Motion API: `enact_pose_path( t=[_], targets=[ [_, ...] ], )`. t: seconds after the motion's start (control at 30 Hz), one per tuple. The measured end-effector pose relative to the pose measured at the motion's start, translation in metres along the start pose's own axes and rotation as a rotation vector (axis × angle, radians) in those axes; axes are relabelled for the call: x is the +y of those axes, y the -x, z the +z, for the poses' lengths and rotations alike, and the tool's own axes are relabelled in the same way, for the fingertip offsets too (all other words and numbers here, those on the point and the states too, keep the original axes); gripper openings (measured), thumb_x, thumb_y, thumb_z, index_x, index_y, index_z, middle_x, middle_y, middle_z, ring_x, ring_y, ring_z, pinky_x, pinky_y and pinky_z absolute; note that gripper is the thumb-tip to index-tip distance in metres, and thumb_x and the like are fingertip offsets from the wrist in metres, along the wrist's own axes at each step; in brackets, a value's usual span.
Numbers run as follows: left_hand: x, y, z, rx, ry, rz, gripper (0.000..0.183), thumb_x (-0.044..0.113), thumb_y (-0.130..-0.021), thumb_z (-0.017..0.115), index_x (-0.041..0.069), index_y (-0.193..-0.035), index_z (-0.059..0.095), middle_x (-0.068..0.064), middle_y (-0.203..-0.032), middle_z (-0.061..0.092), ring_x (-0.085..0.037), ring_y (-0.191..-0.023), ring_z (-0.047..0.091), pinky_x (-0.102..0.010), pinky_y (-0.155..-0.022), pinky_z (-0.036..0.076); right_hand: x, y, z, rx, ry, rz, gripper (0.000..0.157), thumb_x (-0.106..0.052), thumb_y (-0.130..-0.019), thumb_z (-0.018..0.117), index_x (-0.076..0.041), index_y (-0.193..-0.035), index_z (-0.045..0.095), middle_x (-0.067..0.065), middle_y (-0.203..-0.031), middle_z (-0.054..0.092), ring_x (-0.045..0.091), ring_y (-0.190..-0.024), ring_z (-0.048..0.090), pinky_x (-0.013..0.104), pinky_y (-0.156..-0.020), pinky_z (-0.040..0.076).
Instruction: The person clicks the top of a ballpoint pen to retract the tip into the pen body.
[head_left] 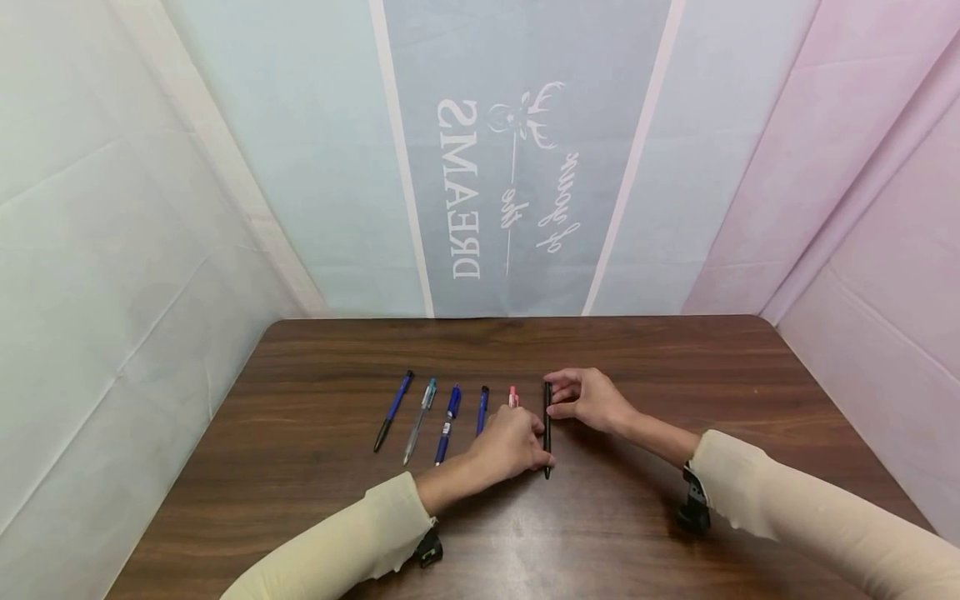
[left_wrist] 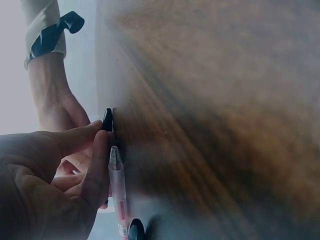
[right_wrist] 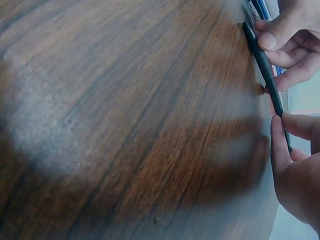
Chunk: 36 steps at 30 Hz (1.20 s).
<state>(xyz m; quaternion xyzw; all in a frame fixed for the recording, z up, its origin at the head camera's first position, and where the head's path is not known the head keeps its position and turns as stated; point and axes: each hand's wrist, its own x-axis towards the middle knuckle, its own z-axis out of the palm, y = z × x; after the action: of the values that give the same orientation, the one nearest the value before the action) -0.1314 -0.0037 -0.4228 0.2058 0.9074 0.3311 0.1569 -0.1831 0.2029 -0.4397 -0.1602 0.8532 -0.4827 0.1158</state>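
Observation:
A slim black pen [head_left: 547, 433] lies lengthwise between the two hands, at the right end of a row of pens. My left hand [head_left: 504, 442] pinches it near its lower end, thumb and finger meeting at the tip in the left wrist view. Toward the far end, my right hand [head_left: 596, 402] grips the same pen between thumb and fingers, as the right wrist view shows. Just left of it is a clear pen with pink parts [left_wrist: 118, 185], partly covered by my left hand in the head view. A blue pen [head_left: 482, 408] is also half hidden behind that hand.
Farther left on the brown wooden table [head_left: 637, 533] lie a blue pen with a grip [head_left: 447, 429], a clear pen with a teal top [head_left: 420, 421] and a blue pen with black ends [head_left: 393, 410]. A printed cloth [head_left: 510, 50] hangs behind the table.

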Motion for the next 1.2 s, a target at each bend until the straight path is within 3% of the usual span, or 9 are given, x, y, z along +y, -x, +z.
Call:
enact_pose_path(
  t=[0.5,0.77,1.03,1.2],
  targets=[
    [-0.001,-0.001,0.002,0.013,-0.041,0.030,0.042,0.021,-0.081,0.095,0.000,-0.114,0.079,0.011,-0.065,0.073,0.002,-0.061,0.066,-0.017,-0.061,0.056,-0.005,-0.001,0.000,0.034,0.164,0.002,0.045,-0.005,-0.084,0.089,0.005,-0.125,0.073,0.008,-0.097,0.079,0.019,-0.090,0.075,0.024,-0.073,0.059],
    [-0.001,0.000,-0.001,0.020,-0.053,0.049,0.042,0.022,-0.082,0.095,0.000,-0.115,0.079,0.011,-0.065,0.072,0.003,-0.060,0.064,-0.017,-0.060,0.055,-0.001,-0.003,0.001,0.031,0.176,-0.017,0.043,-0.006,-0.083,0.090,0.005,-0.121,0.074,0.009,-0.098,0.077,0.018,-0.087,0.073,0.025,-0.072,0.059],
    [-0.004,0.004,-0.001,0.046,-0.088,0.095,0.027,0.026,-0.085,0.092,0.007,-0.099,0.081,0.011,-0.067,0.073,0.008,-0.057,0.060,-0.014,-0.057,0.052,0.003,-0.001,0.000,0.038,0.194,-0.020,0.040,-0.005,-0.085,0.088,0.004,-0.121,0.074,0.008,-0.100,0.077,0.014,-0.086,0.071,0.023,-0.071,0.058],
    [-0.007,0.004,-0.008,0.082,-0.058,0.142,0.036,0.025,-0.090,0.088,0.000,-0.115,0.077,0.005,-0.074,0.076,0.006,-0.056,0.062,-0.011,-0.052,0.050,0.004,0.000,-0.005,0.045,0.220,-0.047,0.035,-0.008,-0.091,0.083,0.004,-0.122,0.073,0.009,-0.103,0.076,0.016,-0.086,0.071,0.024,-0.068,0.058]
  ],
)
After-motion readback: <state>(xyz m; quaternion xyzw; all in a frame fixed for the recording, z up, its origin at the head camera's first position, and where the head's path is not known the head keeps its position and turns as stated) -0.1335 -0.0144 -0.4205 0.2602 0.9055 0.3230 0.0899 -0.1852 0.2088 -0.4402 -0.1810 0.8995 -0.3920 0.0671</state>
